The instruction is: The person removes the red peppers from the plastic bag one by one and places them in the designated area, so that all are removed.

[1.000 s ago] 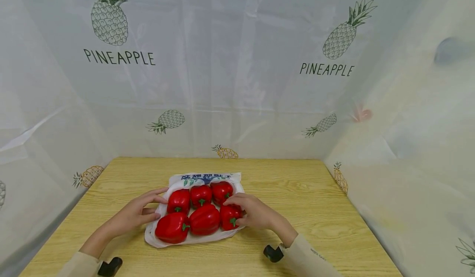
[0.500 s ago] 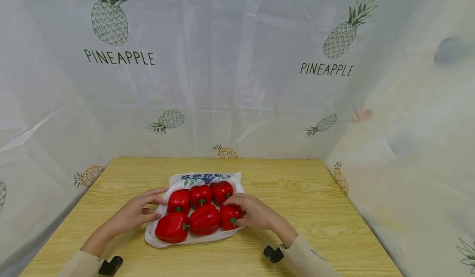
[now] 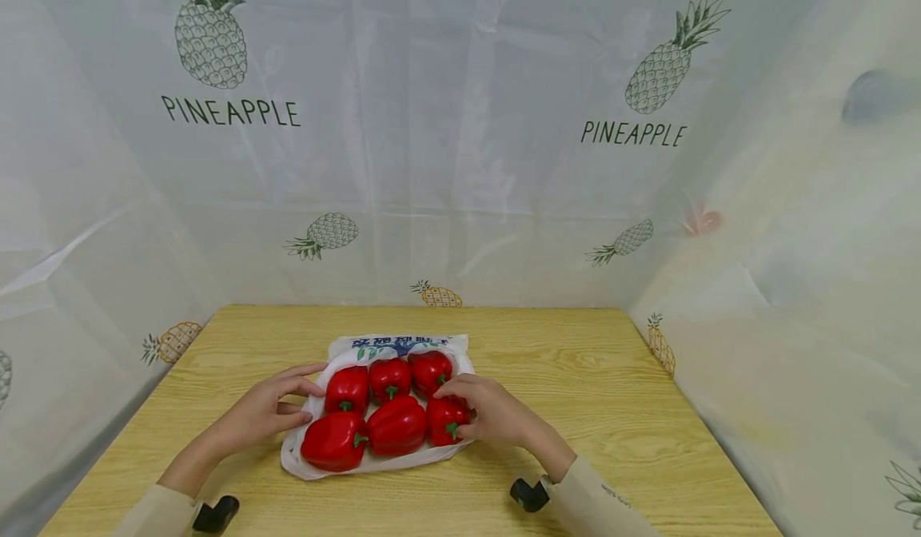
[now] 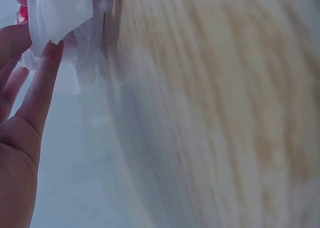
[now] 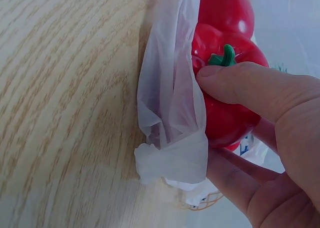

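Observation:
Several red bell peppers with green stems lie in two rows on a white plastic bag [image 3: 392,463], its sides rising around them. My right hand [image 3: 496,411] grips the front-right bell pepper [image 3: 440,419]; in the right wrist view its thumb presses beside the stem of that bell pepper [image 5: 225,113], with the other fingers around the far side. At the bag's left side, my left hand [image 3: 252,413] has its fingers spread and relaxed. In the left wrist view the left thumb [image 4: 42,83] touches the bag's thin film [image 4: 62,13]. The front-left bell pepper [image 3: 332,443] lies closest to that hand.
Bag and peppers rest on a light wood-grain table [image 3: 576,377]. Pale curtains [image 3: 446,137] printed with pineapples hang behind and on both sides. Dark blue print shows on the bag's back flap [image 3: 399,344]. A black wrist mount [image 3: 528,495] sits at the right cuff.

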### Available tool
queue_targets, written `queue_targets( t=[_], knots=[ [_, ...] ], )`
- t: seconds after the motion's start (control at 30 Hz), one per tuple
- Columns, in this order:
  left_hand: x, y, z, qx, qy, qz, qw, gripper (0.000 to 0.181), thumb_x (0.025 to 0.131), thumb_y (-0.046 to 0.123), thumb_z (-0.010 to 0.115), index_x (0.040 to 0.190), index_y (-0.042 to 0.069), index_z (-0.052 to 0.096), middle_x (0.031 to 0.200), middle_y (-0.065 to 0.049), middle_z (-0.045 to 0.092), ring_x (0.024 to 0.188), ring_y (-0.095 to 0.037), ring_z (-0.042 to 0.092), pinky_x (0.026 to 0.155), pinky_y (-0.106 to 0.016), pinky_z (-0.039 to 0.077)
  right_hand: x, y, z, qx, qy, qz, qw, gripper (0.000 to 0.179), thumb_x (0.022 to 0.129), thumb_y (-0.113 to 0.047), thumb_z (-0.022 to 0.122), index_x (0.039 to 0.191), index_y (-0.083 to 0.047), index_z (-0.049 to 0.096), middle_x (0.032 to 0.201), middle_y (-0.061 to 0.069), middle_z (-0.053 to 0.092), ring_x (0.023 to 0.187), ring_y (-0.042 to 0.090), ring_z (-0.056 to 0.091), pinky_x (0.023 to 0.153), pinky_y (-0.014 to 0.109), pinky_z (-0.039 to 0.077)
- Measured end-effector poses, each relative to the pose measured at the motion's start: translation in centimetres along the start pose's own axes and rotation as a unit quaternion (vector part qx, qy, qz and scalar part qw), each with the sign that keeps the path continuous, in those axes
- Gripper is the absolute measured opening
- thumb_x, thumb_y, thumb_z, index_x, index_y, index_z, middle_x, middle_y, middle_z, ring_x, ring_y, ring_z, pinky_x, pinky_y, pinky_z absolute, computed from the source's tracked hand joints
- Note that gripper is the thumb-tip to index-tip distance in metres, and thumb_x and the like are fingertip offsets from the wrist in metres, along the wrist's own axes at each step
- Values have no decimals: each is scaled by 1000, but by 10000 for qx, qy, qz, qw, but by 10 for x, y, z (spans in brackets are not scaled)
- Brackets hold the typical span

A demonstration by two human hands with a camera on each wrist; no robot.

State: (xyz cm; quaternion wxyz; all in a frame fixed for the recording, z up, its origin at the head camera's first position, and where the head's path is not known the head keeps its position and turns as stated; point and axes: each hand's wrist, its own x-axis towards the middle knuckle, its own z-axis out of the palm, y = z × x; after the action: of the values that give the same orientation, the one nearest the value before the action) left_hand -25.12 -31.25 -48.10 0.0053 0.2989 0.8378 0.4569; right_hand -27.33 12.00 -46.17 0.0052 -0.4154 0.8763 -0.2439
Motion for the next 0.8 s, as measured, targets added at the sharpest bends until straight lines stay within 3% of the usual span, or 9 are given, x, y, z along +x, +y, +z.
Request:
queue_targets(
  t=[0.13, 0.3, 0.4, 0.57, 0.8],
  knots=[
    [0, 0, -1, 21, -9, -66, 10000, 34, 92, 7, 83, 124, 14, 72, 162, -27, 42, 135, 6, 51, 88, -32, 64, 0, -2, -1, -10, 23, 52, 10000, 54, 84, -4, 88, 134, -17, 70, 138, -3, 68, 124, 13, 62, 103, 26, 55],
    [1, 0, -1, 95, -2, -131, 9999, 36, 91, 6, 83, 124, 14, 73, 162, -26, 43, 137, -33, 55, 88, -32, 64, -2, -5, -6, -19, 179, -5, 9998, 53, 84, -4, 88, 133, -17, 70, 132, -3, 70, 118, 12, 63, 99, 25, 57],
    [1, 1, 0, 103, -19, -162, 9998, 37, 90, 5, 83, 124, 14, 72, 162, -26, 43, 135, -45, 51, 87, -32, 64, -5, -7, -12, 81, 297, -117, 9995, 53, 84, -3, 88, 132, -15, 71, 132, -1, 70, 116, 14, 64, 96, 25, 58],
    [2, 2, 0, 101, -41, -234, 9997, 37, 91, 6, 83, 125, 14, 73, 163, -25, 42, 133, -37, 57, 88, -32, 64, -9, -8, -24, 417, 380, -144, 9983, 54, 84, 1, 86, 134, -12, 69, 135, 2, 69, 113, 17, 65, 85, 19, 60],
    [4, -2, 0, 104, -35, -295, 9995, 39, 90, 8, 84, 127, 15, 73, 162, -25, 43, 126, 1, 60, 88, -30, 64, -16, -5, -50, 759, 504, -83, 9958, 56, 87, 5, 81, 139, -12, 66, 135, 1, 68, 111, 17, 67, 81, 19, 61]
  ],
)
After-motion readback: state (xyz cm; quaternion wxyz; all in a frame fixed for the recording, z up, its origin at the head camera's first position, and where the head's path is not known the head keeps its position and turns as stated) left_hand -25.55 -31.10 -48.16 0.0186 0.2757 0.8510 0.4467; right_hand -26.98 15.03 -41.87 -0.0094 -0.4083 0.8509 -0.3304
